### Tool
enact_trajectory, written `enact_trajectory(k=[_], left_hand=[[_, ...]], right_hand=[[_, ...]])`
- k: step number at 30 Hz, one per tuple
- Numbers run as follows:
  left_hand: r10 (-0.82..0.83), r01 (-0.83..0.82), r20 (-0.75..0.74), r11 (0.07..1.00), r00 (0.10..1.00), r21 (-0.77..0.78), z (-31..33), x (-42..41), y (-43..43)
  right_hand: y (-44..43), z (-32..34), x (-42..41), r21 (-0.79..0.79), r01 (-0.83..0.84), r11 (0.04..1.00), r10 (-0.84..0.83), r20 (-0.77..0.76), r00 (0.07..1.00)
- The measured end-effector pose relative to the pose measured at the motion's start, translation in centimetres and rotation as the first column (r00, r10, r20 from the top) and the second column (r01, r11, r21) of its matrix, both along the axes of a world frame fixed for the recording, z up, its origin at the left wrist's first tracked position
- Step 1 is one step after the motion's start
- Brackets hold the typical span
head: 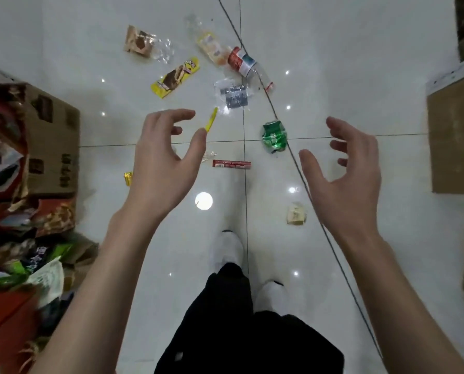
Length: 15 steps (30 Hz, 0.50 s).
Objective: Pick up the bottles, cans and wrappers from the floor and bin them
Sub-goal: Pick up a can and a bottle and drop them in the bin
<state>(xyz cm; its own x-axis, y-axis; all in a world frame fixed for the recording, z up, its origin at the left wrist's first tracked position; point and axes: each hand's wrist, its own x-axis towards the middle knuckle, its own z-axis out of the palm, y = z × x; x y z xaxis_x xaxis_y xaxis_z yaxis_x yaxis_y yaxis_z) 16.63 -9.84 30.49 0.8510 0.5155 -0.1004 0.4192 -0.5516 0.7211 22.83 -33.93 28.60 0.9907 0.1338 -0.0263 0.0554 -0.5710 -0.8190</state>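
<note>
Litter lies scattered on the white tiled floor ahead of me. A crushed green can (pixel 275 136) sits between my hands. A clear plastic bottle (pixel 248 67) with a red and white label lies farther away. A red wrapper strip (pixel 231 164), a yellow ice-cream wrapper (pixel 175 76), a brown snack wrapper (pixel 139 43), a small yellow strip (pixel 211 122), a grey packet (pixel 235 96) and a beige wrapper (pixel 295 214) lie around. My left hand (pixel 166 157) and my right hand (pixel 352 168) hover above the floor, both with fingers spread and holding nothing.
A cardboard box (pixel 52 147) stuffed with wrappers and packaging stands at my left. Another brown box (pixel 455 139) sits at the right edge. A thin dark cable (pixel 301 174) runs diagonally across the floor. My white shoes (pixel 227 249) stand below the hands.
</note>
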Motion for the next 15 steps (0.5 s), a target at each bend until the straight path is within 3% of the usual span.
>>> enact_trajectory(k=[8, 15], left_hand=[[-0.069, 0.075, -0.073, 0.994, 0.995, 0.081, -25.1, 1.4, 3.8], [-0.188, 0.221, -0.158, 0.949, 0.969, 0.226, -37.2, 2.9, 5.9]], right_hand=[[2.2, -24.0, 3.8, -0.050, -0.105, 0.993, 0.107, 0.048, 0.993], [3.5, -34.5, 7.3, -0.123, -0.110, 0.986, 0.125, 0.120, 0.985]])
